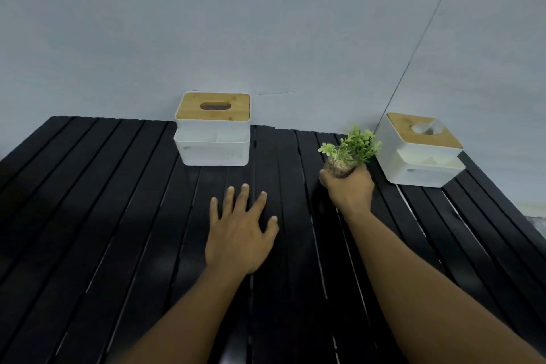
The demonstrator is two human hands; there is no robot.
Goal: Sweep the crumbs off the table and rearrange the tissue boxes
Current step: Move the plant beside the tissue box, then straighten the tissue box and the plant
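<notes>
Two white tissue boxes with wooden lids stand at the back of the black slatted table (118, 216). One tissue box (212, 130) is at the centre against the wall; the other tissue box (421, 151) sits turned at the back right, a tissue showing in its slot. My left hand (239, 230) lies flat on the slats with fingers spread. My right hand (350, 186) grips a small potted plant (351, 148) with green leaves, between the two boxes. No crumbs are visible on the dark slats.
A pale grey wall runs behind the table, with a corner line at the right. The table's right edge slopes down past the right tissue box. Gaps run between the slats.
</notes>
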